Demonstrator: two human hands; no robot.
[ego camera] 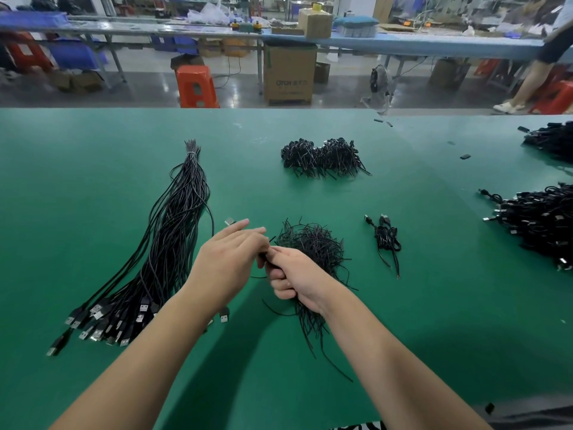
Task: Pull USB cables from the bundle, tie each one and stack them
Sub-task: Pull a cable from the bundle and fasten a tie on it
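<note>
Head view, and both hands meet over the green table, just in front of the loose pile of ties. The right hand is curled tight round a folded cable, its black tails hanging down below the fist toward the near edge. The left hand sits just beside it, fingers mostly straight and stretched forward, fingertips close against the right thumb; whether it pinches a tie there I cannot tell, the spot is blurred. This looks like the tying step: cable already coiled, wrap going on or about to. The bundle lies well to the left, bound at its far end, USB plugs fanned out at the near end, plenty left to pull. One tied cable rests alone to the right of the ties, which I take for the start of the stack; further heaps sit at the back and far right. Next, the left fingers need to bring a tie round the coil and twist it, while the right hand stays firm so the loops don't spring out.
</note>
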